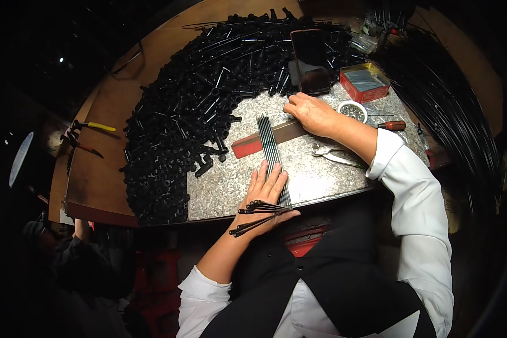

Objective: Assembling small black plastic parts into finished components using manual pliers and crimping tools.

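A bundle of thin metal rods (269,141) lies crosswise over a long narrow bar (248,147), red at its left end. My left hand (263,194) rests flat on the near part of the bundle, fingers stretched out and apart. Several thin black rods with knobbed ends (257,207) fan back across that hand toward the wrist, meeting the bundle by the thumb. At the bar's right end is my right hand (315,114), fingers curled together; whatever they hold is hidden. Pliers (338,155) lie beside my right forearm.
A large heap of black tubular parts (203,84) curves around the speckled board (219,197). A phone (310,59) stands beyond my right hand. A red tin (365,83), white bowl (352,112) and screwdriver (392,125) sit at the right, before long black rods (450,107). Yellow-handled pliers (96,127) lie far left.
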{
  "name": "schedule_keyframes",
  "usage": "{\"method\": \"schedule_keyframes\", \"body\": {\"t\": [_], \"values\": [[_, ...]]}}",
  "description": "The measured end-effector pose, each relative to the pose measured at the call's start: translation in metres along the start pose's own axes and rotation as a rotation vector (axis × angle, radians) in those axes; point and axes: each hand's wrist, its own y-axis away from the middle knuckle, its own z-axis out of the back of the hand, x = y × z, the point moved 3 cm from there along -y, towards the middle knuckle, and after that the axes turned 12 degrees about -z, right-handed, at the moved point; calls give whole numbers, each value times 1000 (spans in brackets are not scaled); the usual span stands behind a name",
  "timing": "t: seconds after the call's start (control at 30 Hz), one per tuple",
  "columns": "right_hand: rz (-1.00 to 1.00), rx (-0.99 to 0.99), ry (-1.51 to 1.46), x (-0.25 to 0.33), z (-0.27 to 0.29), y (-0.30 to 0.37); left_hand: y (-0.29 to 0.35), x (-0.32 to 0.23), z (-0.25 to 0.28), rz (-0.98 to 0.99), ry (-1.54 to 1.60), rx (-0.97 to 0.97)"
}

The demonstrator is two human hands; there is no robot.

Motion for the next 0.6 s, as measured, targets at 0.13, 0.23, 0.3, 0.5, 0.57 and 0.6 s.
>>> {"method": "schedule_keyframes", "body": {"t": [0.13,0.23,0.3,0.5,0.57,0.6], "values": [[-1,-9,32,3,4,-3,0,1,0,-7,7,-7],[-12,-3,35,-2,3,-7,1,1,0,0,13,-5],[-15,1,28,-5,3,-9,1,2,-1,3,19,4],[33,10,-42,1,3,-15,3,6,-3,4,35,-5],[65,1,-2,3,4,-17,2,5,-2,18,33,-2],[65,3,-1,3,4,-17,2,5,-2,18,34,-4]]}}
